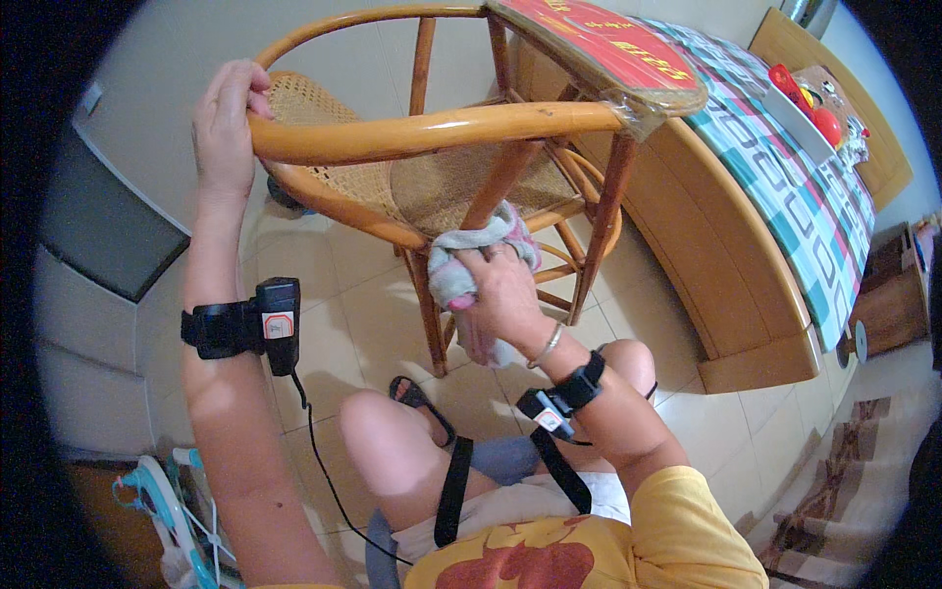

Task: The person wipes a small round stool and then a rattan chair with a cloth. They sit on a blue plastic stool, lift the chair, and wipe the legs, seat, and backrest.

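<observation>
A rattan child's high chair with a curved wooden rail and a woven seat stands in front of me. My left hand is closed round the left end of the rail, fingers curled over it. Lower down, my right hand grips a bunched grey and pink cloth. The cloth is pressed where a slanted post meets the front edge of the seat frame, and one end hangs below the hand. Part of that joint is hidden by the cloth. A red panel under clear plastic covers the chair's tray.
A wooden bed with a checked cover runs along the right, close to the chair. On it lies a white box with red items. A white and turquoise plastic frame stands at lower left. Tiled floor lies below.
</observation>
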`<control>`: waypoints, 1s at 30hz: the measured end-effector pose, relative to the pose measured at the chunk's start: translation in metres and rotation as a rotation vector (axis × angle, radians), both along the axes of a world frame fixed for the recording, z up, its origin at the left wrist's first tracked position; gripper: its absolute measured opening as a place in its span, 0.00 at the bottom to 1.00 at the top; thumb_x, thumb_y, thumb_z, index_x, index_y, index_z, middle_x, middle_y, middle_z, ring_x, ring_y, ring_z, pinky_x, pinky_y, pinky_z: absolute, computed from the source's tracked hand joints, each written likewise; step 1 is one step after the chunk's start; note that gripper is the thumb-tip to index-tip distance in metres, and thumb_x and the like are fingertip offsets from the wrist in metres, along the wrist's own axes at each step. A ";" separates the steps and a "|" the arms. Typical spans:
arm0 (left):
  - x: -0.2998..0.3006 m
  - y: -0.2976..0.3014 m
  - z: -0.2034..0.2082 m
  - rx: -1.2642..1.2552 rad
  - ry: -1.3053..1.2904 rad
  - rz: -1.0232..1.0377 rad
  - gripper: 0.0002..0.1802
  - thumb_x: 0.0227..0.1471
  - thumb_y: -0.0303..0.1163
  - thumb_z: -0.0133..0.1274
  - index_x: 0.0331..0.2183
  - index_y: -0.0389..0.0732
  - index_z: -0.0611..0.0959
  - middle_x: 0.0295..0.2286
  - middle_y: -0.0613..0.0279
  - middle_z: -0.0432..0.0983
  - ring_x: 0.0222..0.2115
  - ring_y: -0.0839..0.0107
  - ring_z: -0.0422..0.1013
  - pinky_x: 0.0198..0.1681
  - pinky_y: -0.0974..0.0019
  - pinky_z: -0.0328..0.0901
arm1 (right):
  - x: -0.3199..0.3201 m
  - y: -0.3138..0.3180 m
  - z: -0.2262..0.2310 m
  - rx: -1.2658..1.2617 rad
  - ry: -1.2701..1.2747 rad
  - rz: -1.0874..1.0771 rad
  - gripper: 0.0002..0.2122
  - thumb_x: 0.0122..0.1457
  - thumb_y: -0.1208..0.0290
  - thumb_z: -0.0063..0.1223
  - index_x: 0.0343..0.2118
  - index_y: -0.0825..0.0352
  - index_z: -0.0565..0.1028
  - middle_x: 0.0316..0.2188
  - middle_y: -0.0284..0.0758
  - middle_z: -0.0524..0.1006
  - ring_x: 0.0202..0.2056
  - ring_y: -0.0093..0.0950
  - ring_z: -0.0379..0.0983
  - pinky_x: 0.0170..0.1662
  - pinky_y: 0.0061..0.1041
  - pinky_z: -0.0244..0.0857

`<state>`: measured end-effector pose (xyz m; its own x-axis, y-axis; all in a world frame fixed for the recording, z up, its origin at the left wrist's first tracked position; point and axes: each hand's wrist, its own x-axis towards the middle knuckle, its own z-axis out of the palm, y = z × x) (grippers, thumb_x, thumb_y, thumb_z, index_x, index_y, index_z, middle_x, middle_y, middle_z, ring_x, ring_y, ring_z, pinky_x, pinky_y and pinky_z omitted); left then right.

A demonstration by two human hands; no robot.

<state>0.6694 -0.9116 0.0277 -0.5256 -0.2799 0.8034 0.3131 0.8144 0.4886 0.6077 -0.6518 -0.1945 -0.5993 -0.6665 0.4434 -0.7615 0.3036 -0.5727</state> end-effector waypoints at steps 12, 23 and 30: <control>-0.002 -0.010 -0.007 -0.157 0.062 0.067 0.13 0.59 0.34 0.40 0.28 0.39 0.75 0.23 0.68 0.69 0.24 0.79 0.65 0.31 0.74 0.61 | -0.072 0.057 -0.014 -0.043 0.058 -0.407 0.33 0.42 0.77 0.63 0.56 0.66 0.65 0.53 0.49 0.66 0.49 0.50 0.66 0.53 0.41 0.64; -0.001 -0.006 -0.003 -0.072 0.034 0.049 0.14 0.60 0.34 0.39 0.27 0.38 0.74 0.24 0.69 0.67 0.25 0.80 0.63 0.33 0.76 0.59 | -0.020 0.023 -0.027 0.187 -0.065 -0.002 0.39 0.39 0.73 0.68 0.59 0.59 0.64 0.62 0.46 0.58 0.51 0.50 0.67 0.52 0.41 0.67; 0.003 -0.007 0.000 -0.116 -0.048 0.071 0.13 0.60 0.33 0.39 0.28 0.37 0.73 0.25 0.68 0.65 0.25 0.81 0.61 0.33 0.76 0.58 | -0.047 0.044 -0.024 0.169 0.060 -0.252 0.38 0.42 0.71 0.67 0.60 0.59 0.62 0.60 0.45 0.61 0.51 0.47 0.68 0.47 0.41 0.70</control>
